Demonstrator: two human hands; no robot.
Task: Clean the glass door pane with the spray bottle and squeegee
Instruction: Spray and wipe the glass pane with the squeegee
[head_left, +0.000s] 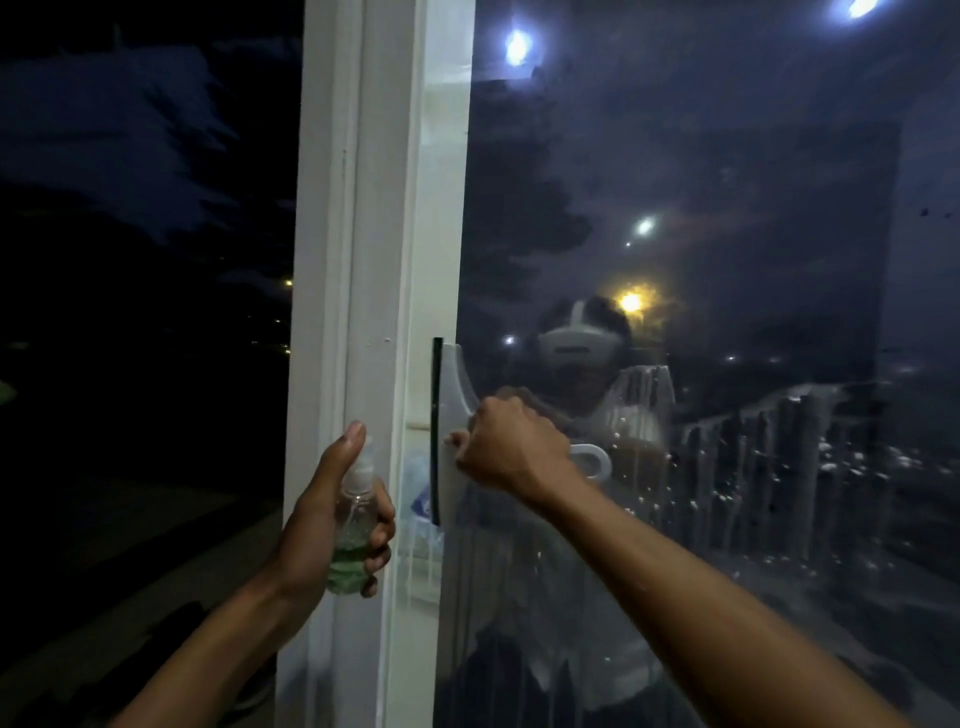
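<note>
Squeegee blade vertical along pane edge, right-hand fingers clenched around its handle.

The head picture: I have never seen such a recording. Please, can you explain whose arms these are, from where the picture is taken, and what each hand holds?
There is no machine here. A person wears a camera on the head, so you see their own two arms from above. The left hand grips a small clear spray bottle with green liquid at the bottom, beside the white door frame. The right hand grips a white squeegee, its dark blade upright at the left edge of the glass pane. To the right, the glass shows wet drips and streaks. The figure in the glass is the person's reflection.
</note>
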